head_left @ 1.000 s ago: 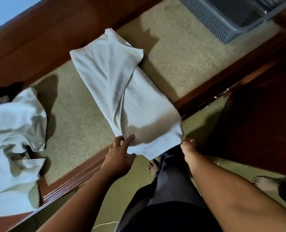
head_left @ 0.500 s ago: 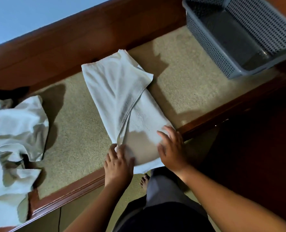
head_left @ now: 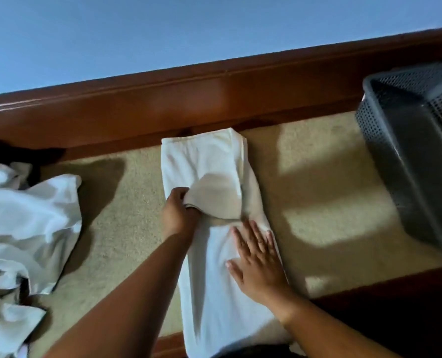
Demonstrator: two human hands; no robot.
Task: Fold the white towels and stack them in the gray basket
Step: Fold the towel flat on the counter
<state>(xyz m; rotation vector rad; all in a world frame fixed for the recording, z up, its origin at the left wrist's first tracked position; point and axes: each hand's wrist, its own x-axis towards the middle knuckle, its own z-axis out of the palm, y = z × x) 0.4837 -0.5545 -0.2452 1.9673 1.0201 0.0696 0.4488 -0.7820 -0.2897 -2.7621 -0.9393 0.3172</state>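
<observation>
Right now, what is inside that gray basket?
The gray basket shows only its dark, bare bottom, nothing stacked in it. Part of it runs past the picture's edge and is unseen.

Dim warm light, bright patches on carpet (head_left: 325, 220), shadow across towel (head_left: 207, 161), slight blur, edges bowed.

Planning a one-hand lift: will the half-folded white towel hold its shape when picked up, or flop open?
Probably floppy: the flap of the white towel sags where the left hand grips it. Lifted by one edge it would likely unfold; the right hand lies flat on it.
</observation>
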